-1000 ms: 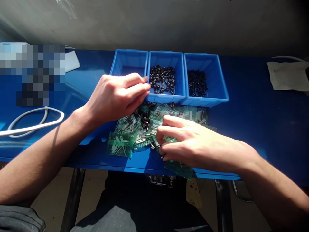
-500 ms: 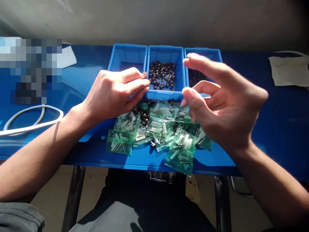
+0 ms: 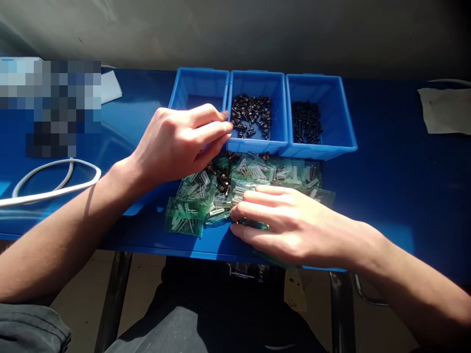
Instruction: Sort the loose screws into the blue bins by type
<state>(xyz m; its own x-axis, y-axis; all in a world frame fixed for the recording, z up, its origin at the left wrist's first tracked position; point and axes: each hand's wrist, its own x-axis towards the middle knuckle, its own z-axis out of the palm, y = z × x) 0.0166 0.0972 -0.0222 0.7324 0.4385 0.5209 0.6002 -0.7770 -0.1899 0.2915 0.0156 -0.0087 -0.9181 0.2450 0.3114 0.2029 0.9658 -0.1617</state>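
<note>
My left hand [image 3: 184, 139] rests by the front edge where the left blue bin [image 3: 200, 88] meets the middle bin [image 3: 277, 105], its fingers closed; anything between them is hidden. My right hand [image 3: 283, 223] lies low over green plastic packets [image 3: 186, 215] of white and metal pieces, thumb and fingertips near each other at the packets' left side. What it may pinch is too small to tell. Dark screws [image 3: 250, 113] sit in the middle bin, black screws [image 3: 306, 122] in the right one. Loose dark screws [image 3: 223, 181] lie between the packets.
A white cable [image 3: 97, 174] loops over the blue table [image 3: 382, 181] at the left, near a white paper [image 3: 111, 87] and a blurred-out patch. A beige sheet [image 3: 445, 110] lies at the far right.
My right hand has come down and left from in front of the right bin to the packets. That bin's screws now show fully. My left hand has hardly moved.
</note>
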